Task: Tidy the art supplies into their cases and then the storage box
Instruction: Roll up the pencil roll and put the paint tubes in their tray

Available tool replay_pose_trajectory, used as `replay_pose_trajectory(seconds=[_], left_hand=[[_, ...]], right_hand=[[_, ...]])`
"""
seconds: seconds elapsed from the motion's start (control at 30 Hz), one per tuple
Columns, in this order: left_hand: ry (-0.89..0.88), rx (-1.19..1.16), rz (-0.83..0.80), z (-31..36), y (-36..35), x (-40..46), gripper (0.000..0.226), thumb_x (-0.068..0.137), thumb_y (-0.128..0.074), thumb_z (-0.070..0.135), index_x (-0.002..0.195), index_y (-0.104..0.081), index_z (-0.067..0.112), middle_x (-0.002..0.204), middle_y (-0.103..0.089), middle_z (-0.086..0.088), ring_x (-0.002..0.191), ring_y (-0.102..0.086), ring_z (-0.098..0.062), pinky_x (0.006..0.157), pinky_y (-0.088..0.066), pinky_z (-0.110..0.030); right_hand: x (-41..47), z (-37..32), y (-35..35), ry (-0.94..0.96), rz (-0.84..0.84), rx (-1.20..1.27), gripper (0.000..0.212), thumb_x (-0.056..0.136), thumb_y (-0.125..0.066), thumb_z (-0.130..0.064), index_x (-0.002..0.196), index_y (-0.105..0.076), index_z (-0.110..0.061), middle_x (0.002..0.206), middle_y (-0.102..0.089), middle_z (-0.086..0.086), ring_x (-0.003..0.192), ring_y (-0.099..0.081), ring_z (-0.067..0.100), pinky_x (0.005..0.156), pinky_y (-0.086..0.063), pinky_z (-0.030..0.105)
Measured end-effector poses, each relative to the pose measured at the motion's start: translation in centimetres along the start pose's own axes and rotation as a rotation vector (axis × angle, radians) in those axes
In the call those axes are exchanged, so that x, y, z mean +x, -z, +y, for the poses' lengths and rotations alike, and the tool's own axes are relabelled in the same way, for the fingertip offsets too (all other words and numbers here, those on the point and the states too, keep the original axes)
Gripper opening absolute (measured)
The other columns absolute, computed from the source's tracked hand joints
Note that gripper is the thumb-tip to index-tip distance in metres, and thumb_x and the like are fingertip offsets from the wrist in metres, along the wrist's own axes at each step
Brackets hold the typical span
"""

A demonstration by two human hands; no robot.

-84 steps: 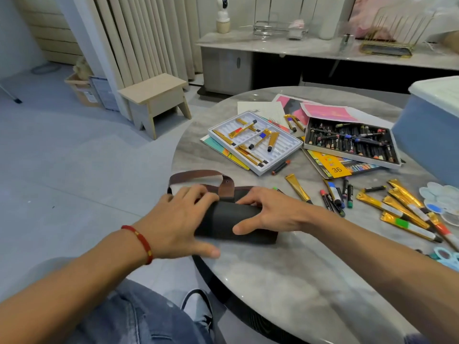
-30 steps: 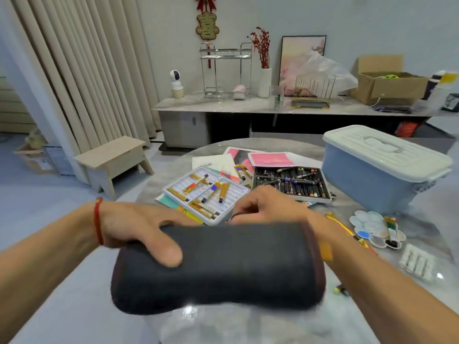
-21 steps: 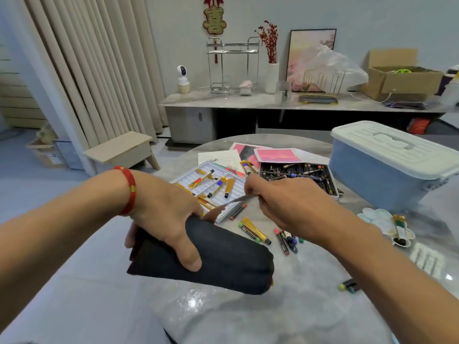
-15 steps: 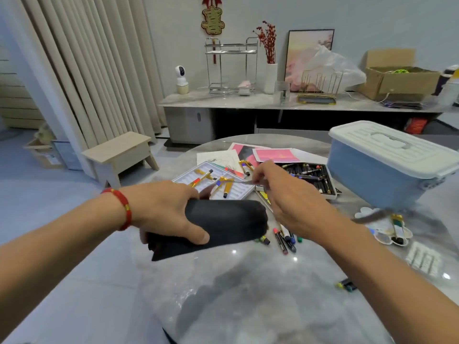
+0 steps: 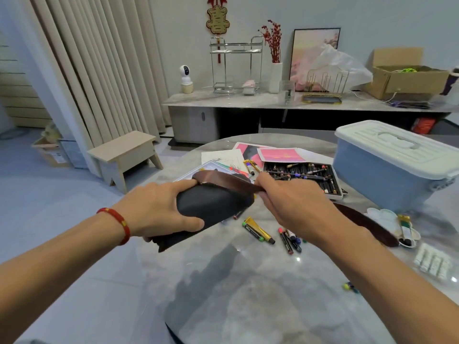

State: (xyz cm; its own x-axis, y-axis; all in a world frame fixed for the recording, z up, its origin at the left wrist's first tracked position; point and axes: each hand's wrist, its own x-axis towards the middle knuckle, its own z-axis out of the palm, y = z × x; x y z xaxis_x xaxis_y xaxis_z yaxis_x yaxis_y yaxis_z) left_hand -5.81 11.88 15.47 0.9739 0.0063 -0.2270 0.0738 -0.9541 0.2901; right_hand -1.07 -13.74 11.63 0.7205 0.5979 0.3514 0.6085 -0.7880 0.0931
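1. Wrapping is the step in hand, by my reading of the head view: the left hand grips the black rolled case, thumb along its near side and fingers curled over the far edge, holding it in the air just above the round marble table, near its left edge.
2. The right hand pinches the brown strap where it leaves the roll; the strap arcs over the top of the roll from the left fingers to that pinch, and its long loose tail trails behind the right wrist towards the paint palette.
3. To do this well, I judge the strap should be kept taut and flat while it is wound, with the left hand clamping the roll so it cannot loosen or spill its contents; the trailing tail could sweep the palette or the loose crayons and paint tube lying on the table below.
4. Both forearms reach forward from the bottom corners, wrists roughly level, backs of the hands up; a red bracelet sits on the left wrist.
5. Much remains: the crayon tray lies open beyond the hands, and the blue storage box stands at the right with its lid on, well apart from the roll.
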Motion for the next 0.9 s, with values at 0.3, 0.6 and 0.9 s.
replay_pose_trajectory(seconds=[0.3,0.6,0.9], left_hand=[[0.055,-0.083,0.111,-0.2,-1.8,1.2,0.06,0.075,-0.068,0.066,0.127,-0.037,0.067,0.1,-0.071,0.007,0.067,-0.067,-0.02,0.052,-0.053,-0.029],[0.234,-1.356,-0.361,-1.1,-2.2,1.1,0.062,0.075,-0.071,0.05,0.117,-0.069,0.004,0.1,-0.067,-0.027,0.065,-0.065,-0.04,0.03,-0.036,-0.019],[0.087,-1.725,-0.564,-0.8,-5.4,0.5,0.067,0.077,-0.062,0.056,0.12,-0.07,0.006,0.099,-0.065,-0.022,0.061,-0.065,-0.034,0.03,-0.045,-0.024]], right_hand=[[0.2,0.0,-0.3,-0.104,0.379,0.595,0.021,0.093,-0.065,-0.009,0.113,-0.066,-0.018,0.101,-0.064,-0.004,0.09,-0.058,0.011,0.082,-0.049,0.026],[0.3,-1.1,-0.7,-0.334,0.058,1.453,0.024,0.102,-0.056,-0.014,0.123,-0.067,-0.019,0.073,-0.056,-0.018,0.05,-0.044,0.001,0.049,-0.033,0.019],[0.2,-1.9,-1.0,-0.603,-0.143,1.697,0.013,0.096,-0.066,-0.018,0.106,-0.068,-0.01,0.076,-0.067,0.006,0.047,-0.025,0.01,0.039,-0.02,0.019]])
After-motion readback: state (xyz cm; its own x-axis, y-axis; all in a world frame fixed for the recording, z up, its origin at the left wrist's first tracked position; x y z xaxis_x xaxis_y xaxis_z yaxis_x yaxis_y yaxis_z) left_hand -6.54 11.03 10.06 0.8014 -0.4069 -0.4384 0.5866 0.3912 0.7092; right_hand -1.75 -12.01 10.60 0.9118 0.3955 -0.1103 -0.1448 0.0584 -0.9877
